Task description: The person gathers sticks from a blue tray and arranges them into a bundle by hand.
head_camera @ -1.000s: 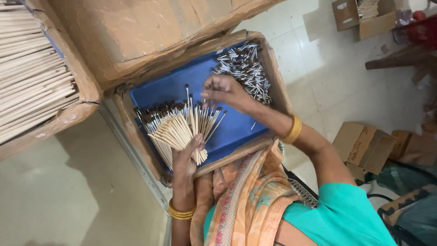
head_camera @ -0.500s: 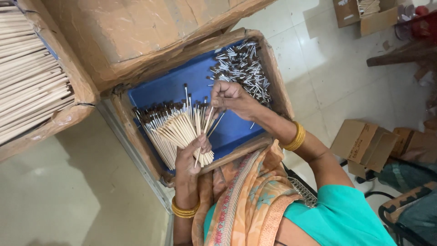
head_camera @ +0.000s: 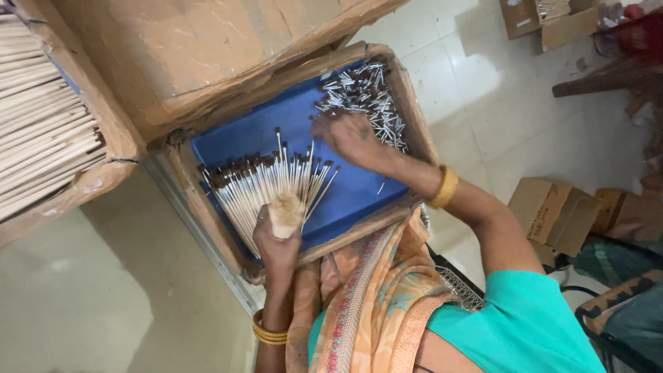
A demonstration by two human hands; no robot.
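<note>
1. Nearest me, my left hand [head_camera: 276,238] is closed around the bare ends of a bundle of thin wooden sticks [head_camera: 266,186]. Clamping them at one end lets the dark-tipped ends fan out over the blue tray [head_camera: 359,193], which probably keeps each tip apart and easy to reach.
2. That fan lies across the tray's left half, tips pointing away from me.
3. My right hand [head_camera: 349,135] reaches across the middle of the tray, palm down with fingers curled. I cannot tell whether it pinches anything, as the fingertips are hidden from me.
4. Just beyond that hand, in the tray's far right corner, lies a heap of small metal ferrules [head_camera: 366,100], piled within easy reach.
5. The tray sits inside a cardboard box [head_camera: 414,110], whose walls keep loose pieces in.
6. Left of the tray, a second carton holds plain wooden sticks [head_camera: 41,152] laid flat.
</note>
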